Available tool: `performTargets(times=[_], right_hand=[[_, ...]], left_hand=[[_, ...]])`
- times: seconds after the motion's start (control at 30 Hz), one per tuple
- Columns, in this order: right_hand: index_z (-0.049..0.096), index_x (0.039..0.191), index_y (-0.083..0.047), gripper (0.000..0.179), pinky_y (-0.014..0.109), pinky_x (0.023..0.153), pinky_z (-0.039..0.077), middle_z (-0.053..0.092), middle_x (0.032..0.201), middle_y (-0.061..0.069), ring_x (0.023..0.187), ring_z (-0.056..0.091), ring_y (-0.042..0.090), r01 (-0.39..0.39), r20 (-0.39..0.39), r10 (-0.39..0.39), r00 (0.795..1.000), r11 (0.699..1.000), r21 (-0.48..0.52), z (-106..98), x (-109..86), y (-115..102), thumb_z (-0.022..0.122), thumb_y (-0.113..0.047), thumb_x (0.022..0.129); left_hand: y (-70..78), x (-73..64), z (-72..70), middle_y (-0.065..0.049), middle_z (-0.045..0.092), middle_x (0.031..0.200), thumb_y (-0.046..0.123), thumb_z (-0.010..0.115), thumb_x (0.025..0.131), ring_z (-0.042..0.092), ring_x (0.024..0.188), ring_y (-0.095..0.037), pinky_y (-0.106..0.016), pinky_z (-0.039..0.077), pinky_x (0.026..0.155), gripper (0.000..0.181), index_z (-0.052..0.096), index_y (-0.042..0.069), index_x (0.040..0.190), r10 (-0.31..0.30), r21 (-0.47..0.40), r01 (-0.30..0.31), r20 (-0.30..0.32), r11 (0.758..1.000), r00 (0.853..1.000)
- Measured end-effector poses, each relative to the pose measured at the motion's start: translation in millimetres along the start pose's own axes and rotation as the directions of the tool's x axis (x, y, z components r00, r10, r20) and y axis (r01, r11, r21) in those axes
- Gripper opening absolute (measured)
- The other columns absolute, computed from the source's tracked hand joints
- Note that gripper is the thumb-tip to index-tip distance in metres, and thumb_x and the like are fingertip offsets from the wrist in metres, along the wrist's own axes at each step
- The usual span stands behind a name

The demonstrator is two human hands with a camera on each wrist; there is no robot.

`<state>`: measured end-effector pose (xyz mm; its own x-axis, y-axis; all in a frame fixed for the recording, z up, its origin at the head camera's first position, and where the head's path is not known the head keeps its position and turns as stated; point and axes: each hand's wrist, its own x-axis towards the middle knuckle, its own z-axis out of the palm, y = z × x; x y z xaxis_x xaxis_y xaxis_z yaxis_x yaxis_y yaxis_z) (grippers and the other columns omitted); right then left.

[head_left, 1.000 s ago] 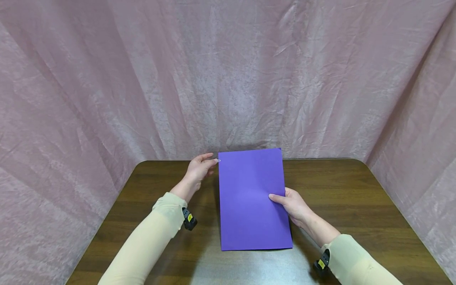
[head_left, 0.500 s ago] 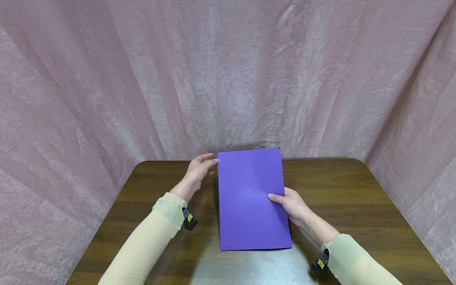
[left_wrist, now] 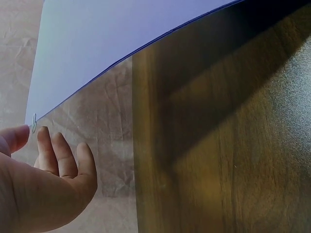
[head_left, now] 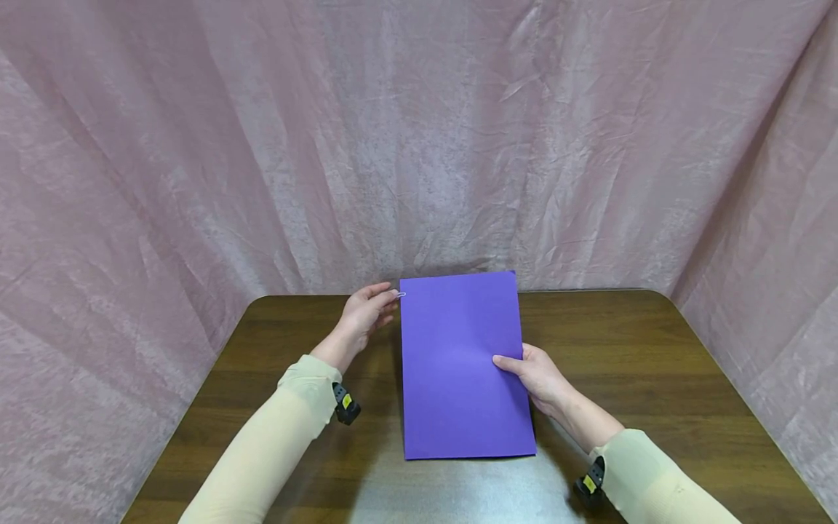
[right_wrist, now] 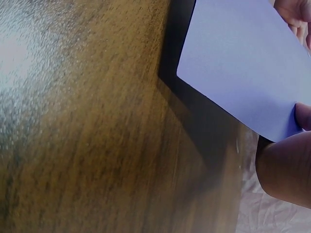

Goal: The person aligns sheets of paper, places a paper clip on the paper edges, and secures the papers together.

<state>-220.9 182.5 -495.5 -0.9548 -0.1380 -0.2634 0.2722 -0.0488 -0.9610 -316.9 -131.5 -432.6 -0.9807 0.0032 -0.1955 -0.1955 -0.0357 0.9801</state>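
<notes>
A purple sheet of card or folder (head_left: 465, 371) is held up, tilted, over the table. Near its upper left corner a small paper clip (left_wrist: 34, 123) straddles the edge, its outer end sticking out. My left hand (head_left: 366, 313) has its thumb and a fingertip at that outer end, one on each side; the other fingers are bent loosely. At the middle of the sheet's right edge, my right hand (head_left: 543, 378) grips it with the thumb (right_wrist: 302, 116) on the front face and the fingers hidden behind.
The sheet hangs over a brown wooden table (head_left: 628, 364), which carries a bright reflection at its near side. Pink velvet curtains (head_left: 419, 145) surround the table's back and sides. Wrist cameras (head_left: 345, 405) are strapped over both pale sleeves.
My left thumb has shifted slightly left, so more of the paper clip shows. The sheet has slid a touch left, and the right hand keeps its grip.
</notes>
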Motion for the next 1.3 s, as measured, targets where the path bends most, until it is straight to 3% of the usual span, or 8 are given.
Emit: performTargets(times=[0.4, 0.7, 1.03, 1.3], right_hand=[[0.061, 0.123, 0.003, 0.029, 0.035, 0.066, 0.059, 0.075, 0.086, 0.006, 0.074, 0.072, 0.019, -0.004, 0.004, 0.004, 1.0, 1.0, 0.003, 0.2, -0.5, -0.4, 0.067, -0.011, 0.098], [0.06, 0.124, 0.004, 0.03, 0.035, 0.067, 0.059, 0.075, 0.087, 0.006, 0.075, 0.072, 0.019, -0.003, 0.018, 0.003, 1.0, 1.0, -0.004, 0.6, -1.4, -0.5, 0.066, -0.012, 0.098], [0.06, 0.125, 0.005, 0.033, 0.036, 0.067, 0.059, 0.075, 0.088, 0.006, 0.075, 0.073, 0.02, -0.006, 0.012, 0.006, 1.0, 1.0, -0.007, 1.3, -2.4, -0.9, 0.067, -0.012, 0.098], [0.061, 0.122, 0.003, 0.029, 0.036, 0.067, 0.06, 0.075, 0.087, 0.006, 0.075, 0.073, 0.02, -0.004, 0.022, 0.004, 1.0, 1.0, 0.014, 2.3, -1.9, 1.0, 0.067, -0.011, 0.098]], left_hand=[[-2.4, -0.3, -3.0, -0.003, 0.07, 0.103, 0.017, 0.068, 0.1, 0.065, 0.097, -0.02, -0.046, 0.051, 0.1, 0.037, 0.065, 0.002, 0.133, -0.004, -0.003, 0.004, 0.005, 1.0, 1.0], [-3.0, -1.2, -3.6, 0.0, 0.068, 0.102, 0.012, 0.068, 0.099, 0.061, 0.118, -0.033, -0.047, 0.049, 0.104, 0.038, 0.063, 0.004, 0.136, 0.005, -0.016, -0.005, 0.011, 1.0, 1.0], [-4.5, -0.1, -3.6, -0.001, 0.069, 0.105, 0.009, 0.067, 0.099, 0.065, 0.099, -0.018, -0.051, 0.046, 0.107, 0.042, 0.06, 0.003, 0.14, 0.024, -0.012, -0.024, 0.006, 1.0, 1.0], [-5.5, 1.0, 0.4, -0.009, 0.07, 0.112, 0.005, 0.066, 0.098, 0.063, 0.1, -0.024, -0.051, 0.046, 0.107, 0.043, 0.058, 0.0, 0.14, 0.028, -0.055, -0.03, -0.028, 0.998, 0.999]])
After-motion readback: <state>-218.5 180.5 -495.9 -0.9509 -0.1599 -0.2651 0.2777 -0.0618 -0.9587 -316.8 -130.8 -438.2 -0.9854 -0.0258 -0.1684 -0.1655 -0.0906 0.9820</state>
